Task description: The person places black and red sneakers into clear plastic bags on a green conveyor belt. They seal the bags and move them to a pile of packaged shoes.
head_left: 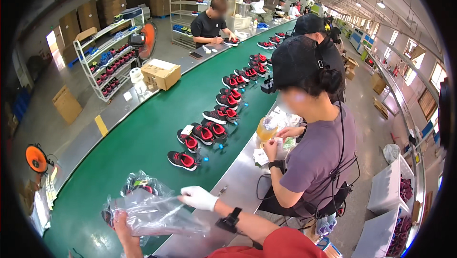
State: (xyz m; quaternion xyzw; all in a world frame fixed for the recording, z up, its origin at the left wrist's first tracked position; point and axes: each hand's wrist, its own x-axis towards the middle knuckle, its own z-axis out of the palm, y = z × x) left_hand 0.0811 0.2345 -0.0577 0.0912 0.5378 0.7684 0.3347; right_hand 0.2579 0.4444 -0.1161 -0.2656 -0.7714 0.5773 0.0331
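My bare left hand [123, 230] grips a clear plastic bag [154, 210] by its near left side. With a white glove on, my right hand [200, 198] pinches the bag's right edge, fingers pressed together. The bag is crinkled and spread between both hands, over the near edge of the green conveyor belt [143, 146]. Behind it are black and red shoes [146, 187] wrapped in clear plastic, with a green-yellow patch on top. I cannot tell whether that wrapping is part of the bag I hold. A black band sits on my right wrist.
Black and red sneakers [183, 160] line the belt's middle, running away. A seated co-worker [319, 144] at my right handles small papers beside a yellow tape roll [266, 128]. Across the belt stand a cardboard box [162, 73], a shoe rack [107, 58] and an orange fan [36, 158].
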